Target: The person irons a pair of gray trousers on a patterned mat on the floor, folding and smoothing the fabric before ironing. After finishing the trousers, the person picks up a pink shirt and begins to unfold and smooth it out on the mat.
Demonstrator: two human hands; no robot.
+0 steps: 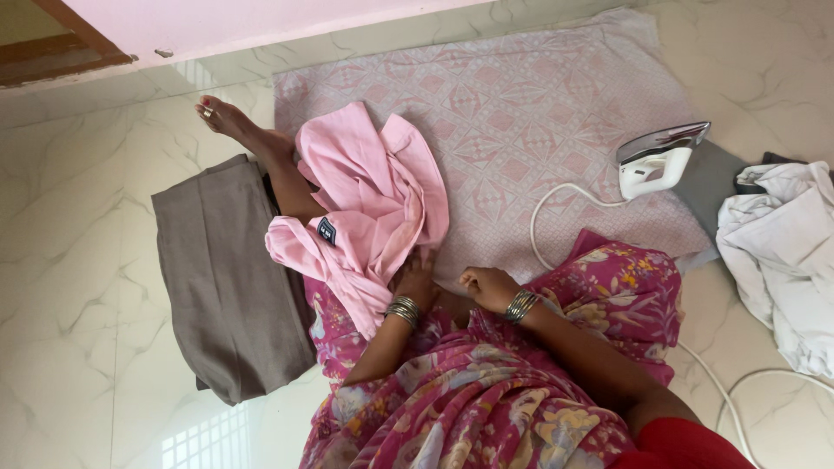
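A pale marbled floor [78, 287] runs up to a pink wall, and on it lies a pink-and-white patterned mat [521, 113] where a person sits in a flowered magenta garment [486, 391], one bare foot [228, 117] stretched out towards the wall. A crumpled pink shirt [373, 195] is heaped over that leg and the near edge of the mat, a small dark label showing on one fold. The left hand [417, 276] is tucked in under the lower edge of the shirt, fingers buried in the cloth, so its grip appears to be grasping the fabric. The right hand [488, 287] rests just beside it on the mat, its grip clenched into a loose fist with nothing visible inside. Both wrists carry metal bangles. Left of the leg sits a folded grey garment [230, 278] on the floor. At the far right edge of the mat a white iron [658, 161] stands on its heel, its white cord [556, 217] looping across the mat. Beyond it lies a rumpled white cloth [782, 252].
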